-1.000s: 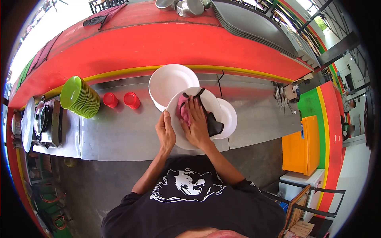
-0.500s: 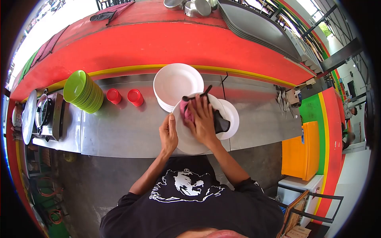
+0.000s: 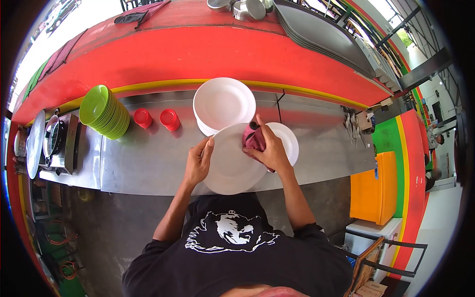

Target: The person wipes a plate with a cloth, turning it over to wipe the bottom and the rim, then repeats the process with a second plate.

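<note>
I steady the white plate (image 3: 228,161) by its rim with my left hand (image 3: 197,166) while my right hand (image 3: 269,151), bunched around the pink cloth (image 3: 253,140), should press flat and sweep outward to the edge.

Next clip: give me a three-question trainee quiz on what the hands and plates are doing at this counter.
1. True or false: the left hand grips the rim of the round white plate.
2. What does the right hand press on that plate?
A. pink cloth
B. green bowl
C. metal spoon
3. How many red plastic cups stand beside the stack of green bowls?

Key: 1 true; 2 A, the crumpled pink cloth; 3 two.
</note>
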Motion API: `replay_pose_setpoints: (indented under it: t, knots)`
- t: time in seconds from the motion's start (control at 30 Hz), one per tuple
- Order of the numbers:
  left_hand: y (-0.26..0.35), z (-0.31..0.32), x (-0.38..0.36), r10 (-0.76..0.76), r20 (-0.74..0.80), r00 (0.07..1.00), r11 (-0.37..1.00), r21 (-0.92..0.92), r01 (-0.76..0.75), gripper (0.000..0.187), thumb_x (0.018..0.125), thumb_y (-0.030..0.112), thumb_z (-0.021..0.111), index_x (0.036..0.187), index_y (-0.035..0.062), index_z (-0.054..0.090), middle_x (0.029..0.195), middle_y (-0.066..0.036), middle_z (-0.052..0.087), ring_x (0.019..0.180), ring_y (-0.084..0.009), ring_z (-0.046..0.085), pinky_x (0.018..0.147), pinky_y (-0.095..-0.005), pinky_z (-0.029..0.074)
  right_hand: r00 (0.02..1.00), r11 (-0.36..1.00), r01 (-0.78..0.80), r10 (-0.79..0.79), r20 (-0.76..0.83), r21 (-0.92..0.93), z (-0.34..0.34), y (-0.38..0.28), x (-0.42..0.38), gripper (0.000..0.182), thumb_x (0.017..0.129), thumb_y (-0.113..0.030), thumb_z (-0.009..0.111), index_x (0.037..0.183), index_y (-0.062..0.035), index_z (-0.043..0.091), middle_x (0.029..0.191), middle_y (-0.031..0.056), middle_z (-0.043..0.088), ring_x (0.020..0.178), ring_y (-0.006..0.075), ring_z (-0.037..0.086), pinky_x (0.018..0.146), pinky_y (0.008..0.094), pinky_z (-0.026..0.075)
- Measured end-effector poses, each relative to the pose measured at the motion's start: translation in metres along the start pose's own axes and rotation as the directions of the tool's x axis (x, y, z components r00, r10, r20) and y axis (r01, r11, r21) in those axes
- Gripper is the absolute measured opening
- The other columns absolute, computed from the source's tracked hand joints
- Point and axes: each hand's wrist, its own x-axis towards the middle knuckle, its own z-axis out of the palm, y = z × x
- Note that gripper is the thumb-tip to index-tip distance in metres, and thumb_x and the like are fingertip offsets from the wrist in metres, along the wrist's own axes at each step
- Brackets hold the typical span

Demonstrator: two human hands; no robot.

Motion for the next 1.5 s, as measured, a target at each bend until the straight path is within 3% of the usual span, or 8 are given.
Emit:
replay_pose_setpoints:
  t: [0.17,0.4,0.63,0.73,0.93,1.07,1.13,1.5]
  knots:
    - [0.005,0.003,-0.001,-0.020,0.149,0.989,0.997,0.077,0.009,0.035,0.107,0.025,0.050,0.119,-0.0047,0.064,0.066,-0.001,0.035,0.063,-0.0059,0.035,0.053,-0.0287,0.032,0.942,0.918,0.333,-0.331,0.043,-0.214,0.001,-0.011,0.007,0.101,0.067,-0.020,0.088,0.153,-0.0148,0.035,0.122,0.0113,0.065,0.101,0.0307,0.067,0.087,0.0391,0.055]
    - [0.005,-0.003,-0.001,0.027,-0.032,0.999,0.999,0.036,-0.026,0.034,0.108,0.024,0.049,0.112,-0.0059,0.064,0.066,0.002,0.038,0.063,-0.0054,0.034,0.053,-0.0264,0.030,0.988,0.978,-0.112,0.128,-0.081,0.173,0.002,-0.004,0.002,0.062,0.070,-0.017,0.089,0.124,-0.0049,0.061,0.090,0.0065,0.070,0.079,0.0195,0.067,0.076,0.0321,0.054]
    - [0.004,0.010,0.002,0.100,-0.448,0.888,0.990,-0.040,-0.132,0.038,0.109,0.028,0.046,0.087,-0.0014,0.058,0.073,0.010,0.034,0.067,-0.0031,0.027,0.057,-0.0230,0.022,0.728,0.495,-0.044,0.610,-0.312,0.868,0.085,-0.014,-0.018,0.020,0.085,-0.002,0.078,0.095,-0.0046,0.061,0.089,0.0014,0.066,0.079,0.0081,0.061,0.073,0.0242,0.051]
    - [-0.009,0.020,-0.002,0.133,-0.534,0.835,0.979,-0.063,-0.196,0.036,0.109,0.026,0.047,0.111,-0.0051,0.065,0.073,0.007,0.043,0.067,-0.0033,0.033,0.058,-0.0212,0.028,0.704,0.435,-0.029,0.648,-0.291,0.900,0.093,-0.019,-0.019,0.021,0.085,-0.003,0.079,0.096,-0.0039,0.061,0.090,0.0017,0.066,0.080,0.0084,0.061,0.073,0.0249,0.051]
    - [0.001,-0.007,0.004,-0.042,-0.117,0.992,0.997,-0.062,0.035,0.035,0.107,0.026,0.050,0.120,-0.0032,0.064,0.084,0.003,0.060,0.075,-0.0070,0.047,0.067,-0.0247,0.041,0.731,0.507,-0.073,0.613,-0.300,0.859,0.082,0.002,-0.019,0.020,0.085,-0.003,0.079,0.092,-0.0033,0.060,0.088,0.0036,0.067,0.076,0.0091,0.062,0.069,0.0251,0.051]
    - [0.020,-0.019,0.020,0.173,-0.121,0.977,0.984,0.061,-0.167,0.036,0.106,0.026,0.052,0.123,-0.0031,0.063,0.093,-0.008,0.071,0.082,-0.0120,0.057,0.075,-0.0324,0.049,0.886,0.760,-0.233,0.422,-0.190,0.606,0.062,0.010,-0.029,0.027,0.078,-0.008,0.085,0.092,-0.0019,0.062,0.085,0.0039,0.069,0.076,0.0107,0.064,0.070,0.0279,0.053]
    - [0.019,-0.036,0.020,-0.020,0.069,0.997,0.999,0.031,0.018,0.035,0.105,0.025,0.053,0.123,-0.0033,0.063,0.095,-0.015,0.074,0.083,-0.0138,0.060,0.078,-0.0348,0.050,0.912,0.841,-0.216,0.356,-0.205,0.497,0.058,0.005,-0.025,0.036,0.075,-0.015,0.088,0.097,-0.0004,0.063,0.083,0.0060,0.070,0.075,0.0136,0.066,0.071,0.0309,0.054]
    - [0.037,-0.046,0.017,0.090,0.337,0.937,0.961,0.219,-0.171,0.020,0.100,0.013,0.060,0.110,-0.0020,0.068,0.063,-0.020,0.053,0.051,-0.0179,0.046,0.053,-0.0357,0.043,0.994,0.998,0.058,-0.058,0.097,0.004,0.016,-0.041,0.012,0.039,0.071,-0.021,0.088,0.097,-0.0069,0.062,0.069,0.0132,0.063,0.063,0.0312,0.064,0.061,0.0379,0.050]
